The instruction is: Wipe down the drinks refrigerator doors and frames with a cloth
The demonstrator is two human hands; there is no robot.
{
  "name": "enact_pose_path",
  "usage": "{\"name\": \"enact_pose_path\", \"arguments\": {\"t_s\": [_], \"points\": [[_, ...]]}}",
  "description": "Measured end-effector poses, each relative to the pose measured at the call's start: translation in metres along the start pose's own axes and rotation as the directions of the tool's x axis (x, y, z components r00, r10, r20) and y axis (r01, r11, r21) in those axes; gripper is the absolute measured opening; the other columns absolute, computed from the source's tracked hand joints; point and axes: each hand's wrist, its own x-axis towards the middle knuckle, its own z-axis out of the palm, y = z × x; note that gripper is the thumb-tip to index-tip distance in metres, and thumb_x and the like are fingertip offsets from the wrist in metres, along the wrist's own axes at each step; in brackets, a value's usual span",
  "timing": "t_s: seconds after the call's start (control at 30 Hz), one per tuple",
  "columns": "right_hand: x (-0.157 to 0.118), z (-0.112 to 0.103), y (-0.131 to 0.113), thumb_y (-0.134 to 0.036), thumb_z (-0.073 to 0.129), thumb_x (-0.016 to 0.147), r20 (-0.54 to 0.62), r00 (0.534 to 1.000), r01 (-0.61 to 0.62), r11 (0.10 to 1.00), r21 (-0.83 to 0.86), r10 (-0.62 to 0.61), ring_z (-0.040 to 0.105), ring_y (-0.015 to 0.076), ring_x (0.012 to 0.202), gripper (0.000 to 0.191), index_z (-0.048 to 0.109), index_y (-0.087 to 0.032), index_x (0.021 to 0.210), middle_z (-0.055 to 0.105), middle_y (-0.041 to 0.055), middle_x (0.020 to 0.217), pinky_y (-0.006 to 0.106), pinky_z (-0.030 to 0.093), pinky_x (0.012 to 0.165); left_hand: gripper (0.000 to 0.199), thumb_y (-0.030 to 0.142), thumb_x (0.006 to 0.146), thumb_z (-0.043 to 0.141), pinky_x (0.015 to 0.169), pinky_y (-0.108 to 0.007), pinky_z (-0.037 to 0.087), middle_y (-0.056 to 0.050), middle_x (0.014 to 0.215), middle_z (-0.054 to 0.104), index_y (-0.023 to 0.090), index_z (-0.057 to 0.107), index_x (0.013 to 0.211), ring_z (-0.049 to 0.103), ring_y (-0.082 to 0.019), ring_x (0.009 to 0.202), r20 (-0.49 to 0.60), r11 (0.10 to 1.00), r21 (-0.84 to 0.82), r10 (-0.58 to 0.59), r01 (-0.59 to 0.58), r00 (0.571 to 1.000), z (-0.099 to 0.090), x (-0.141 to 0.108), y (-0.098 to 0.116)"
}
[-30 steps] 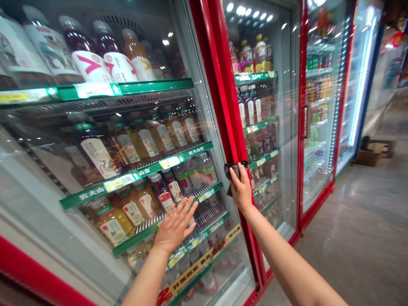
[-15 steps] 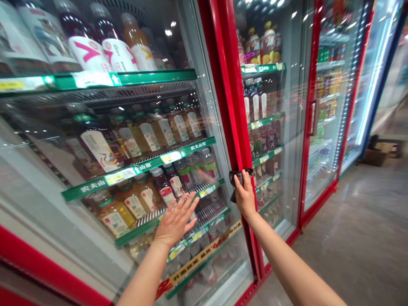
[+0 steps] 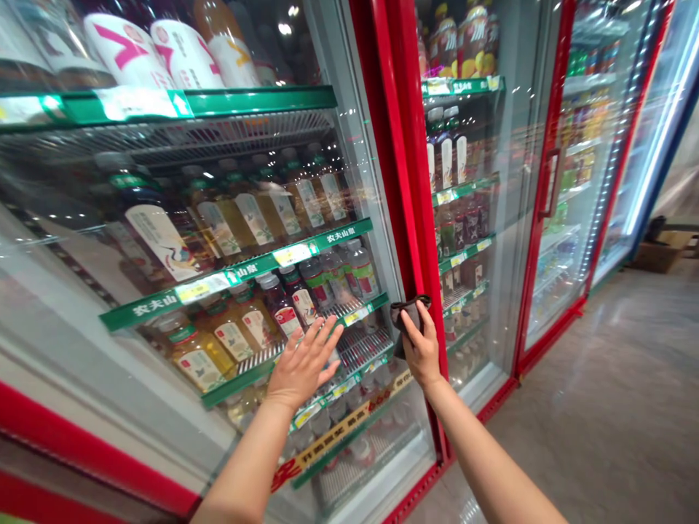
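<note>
The right hand (image 3: 421, 351) grips a dark cloth (image 3: 403, 317), its fingers laid over the bunched fabric and its thumb hidden; the cloth sits at the fingertips, at the red frame (image 3: 403, 167), which rises above this hand and runs on down below it. The left hand (image 3: 306, 360), to the left of the right one, holds nothing: its fingers are spread, palm toward the glass (image 3: 320, 36), though whether it touches cannot be told. Behind the glass, just above and left of the left hand, stand bottles (image 3: 284, 302) on a shelf with a green edge (image 3: 254, 269); more rows rise higher up. Below the left hand, a tan strip (image 3: 333, 438) with lettering slants across. To the right of the right hand is another cooler (image 3: 524, 211) with a red handle (image 3: 550, 183), and beyond its forearm, the grey floor (image 3: 595, 407).
</note>
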Motion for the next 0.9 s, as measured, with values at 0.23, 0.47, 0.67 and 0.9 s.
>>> {"name": "enact_pose_path", "arguments": {"t_s": [0.23, 0.47, 0.67, 0.9], "points": [[-0.078, 0.027, -0.008, -0.018, 0.052, 0.098, 0.205, 0.96, -0.174, 0.98, -0.098, 0.191, 0.015, 0.0338, 0.156, 0.081, 0.007, -0.036, 0.163, 0.0, 0.0091, 0.172, 0.063, 0.037, 0.116, 0.079, 0.051, 0.094, 0.057, 0.129, -0.041, -0.007, -0.004, 0.165, 0.03, 0.023, 0.026, 0.161, 0.002, -0.019, 0.158, 0.01, 0.999, -0.039, -0.01, 0.011, 1.0, 0.0, 0.001, 0.001], [-0.065, 0.045, -0.028, -0.002, 0.037, 0.094, 0.099, 0.946, -0.31, 0.951, -0.004, 0.309, 0.008, 0.0308, 0.157, 0.083, 0.006, -0.038, 0.162, -0.003, 0.006, 0.172, 0.06, 0.034, 0.119, 0.08, 0.051, 0.092, 0.06, 0.13, -0.043, -0.006, -0.005, 0.163, 0.034, 0.021, 0.028, 0.16, 0.002, -0.02, 0.158, -0.018, 0.999, -0.05, -0.008, 0.007, 1.0, 0.0, 0.001, 0.002], [-0.067, 0.041, -0.041, -0.002, 0.049, 0.09, 0.254, 0.967, 0.026, 0.999, -0.04, -0.014, 0.021, 0.0338, 0.155, 0.089, 0.012, -0.041, 0.161, 0.003, 0.0052, 0.171, 0.063, 0.036, 0.117, 0.082, 0.051, 0.093, 0.06, 0.129, -0.041, -0.008, -0.005, 0.163, 0.034, 0.021, 0.025, 0.161, 0.001, -0.019, 0.158, -0.005, 0.997, -0.081, -0.011, 0.01, 1.0, -0.001, 0.001, 0.002], [-0.063, 0.029, -0.006, -0.002, 0.041, 0.092, 0.147, 0.987, -0.05, 0.995, -0.082, 0.062, 0.021, 0.0318, 0.155, 0.084, 0.012, -0.041, 0.161, 0.008, 0.005, 0.171, 0.062, 0.039, 0.115, 0.082, 0.052, 0.093, 0.059, 0.13, -0.043, -0.007, -0.005, 0.163, 0.033, 0.019, 0.025, 0.16, -0.001, -0.02, 0.158, -0.007, 0.999, -0.037, 0.001, -0.001, 1.0, -0.003, 0.0, 0.004]]}}
